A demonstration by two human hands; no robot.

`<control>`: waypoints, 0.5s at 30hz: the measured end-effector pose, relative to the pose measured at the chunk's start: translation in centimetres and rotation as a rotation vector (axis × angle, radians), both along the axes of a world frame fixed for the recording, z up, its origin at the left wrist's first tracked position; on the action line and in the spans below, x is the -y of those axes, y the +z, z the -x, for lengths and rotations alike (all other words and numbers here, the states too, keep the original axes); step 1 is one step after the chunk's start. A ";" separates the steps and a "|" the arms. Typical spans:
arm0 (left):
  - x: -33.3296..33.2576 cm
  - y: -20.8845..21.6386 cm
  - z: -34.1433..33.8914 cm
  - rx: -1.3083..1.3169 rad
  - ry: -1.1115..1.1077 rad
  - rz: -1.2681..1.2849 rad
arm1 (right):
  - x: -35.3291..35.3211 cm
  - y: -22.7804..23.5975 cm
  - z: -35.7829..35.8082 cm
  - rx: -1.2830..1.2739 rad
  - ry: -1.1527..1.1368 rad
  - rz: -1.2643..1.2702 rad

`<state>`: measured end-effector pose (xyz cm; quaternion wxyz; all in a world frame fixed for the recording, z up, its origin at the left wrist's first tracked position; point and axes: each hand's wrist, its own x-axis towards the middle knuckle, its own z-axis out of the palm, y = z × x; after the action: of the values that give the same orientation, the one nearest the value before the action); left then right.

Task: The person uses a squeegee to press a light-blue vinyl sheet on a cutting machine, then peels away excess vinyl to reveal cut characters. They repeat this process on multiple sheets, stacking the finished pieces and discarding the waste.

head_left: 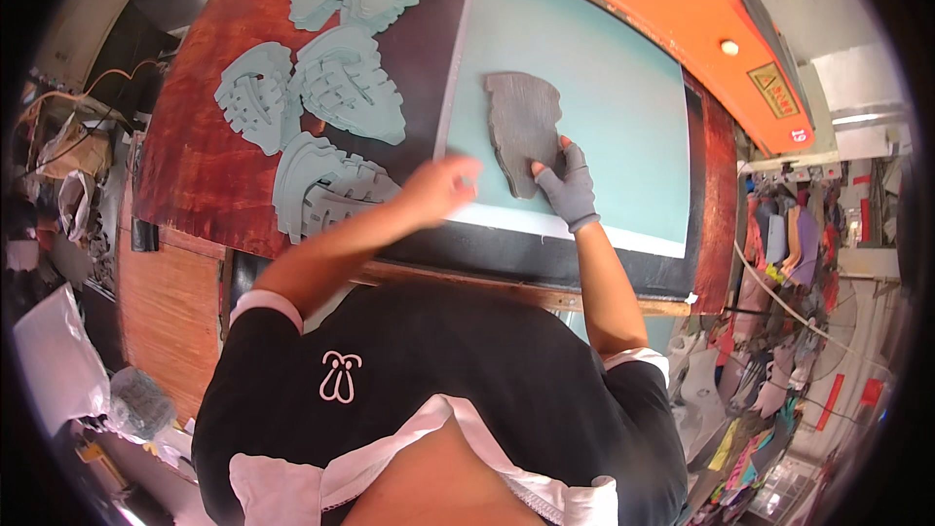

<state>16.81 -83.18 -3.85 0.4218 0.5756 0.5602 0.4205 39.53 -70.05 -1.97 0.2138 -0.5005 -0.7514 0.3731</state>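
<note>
A dark grey slab (521, 117) with jagged side edges lies on a pale teal sheet (623, 136). My right hand (572, 190), in a grey fingerless glove, grips the slab's lower right edge between thumb and fingers. Bare and blurred by motion, my left hand (440, 192) hovers near the sheet's lower left corner, apart from the slab. Its fingers look curled, but the blur hides whether they hold anything. Left of the sheet lie several stacks of teal cut pieces (349, 83) with slots and notched edges. The nearest stack (331, 185) is partly covered by my left forearm.
An orange machine beam (672, 10) with round knobs and a warning label crosses the far side above the sheet. The red-brown worktable (185, 136) extends to the left. Coloured scraps (789, 244) hang at the right; a plastic-wrapped bundle (141, 404) sits lower left.
</note>
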 end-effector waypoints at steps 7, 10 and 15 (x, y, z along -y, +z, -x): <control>-14.3 0.3 5.5 0.058 0.285 -0.229 | 1.9 -1.8 -2.0 0.176 0.274 -0.557; -18.2 0.0 4.2 0.173 0.239 -0.091 | 1.4 -1.7 -1.7 0.172 0.278 -0.643; -19.7 -0.9 3.0 0.070 0.045 0.055 | 2.2 -2.0 -1.5 0.052 0.259 -0.644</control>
<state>13.78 -63.47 -4.72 0.4471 0.5359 0.5692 0.4346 41.00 -72.23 -3.99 0.2922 -0.3171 -0.8931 0.1281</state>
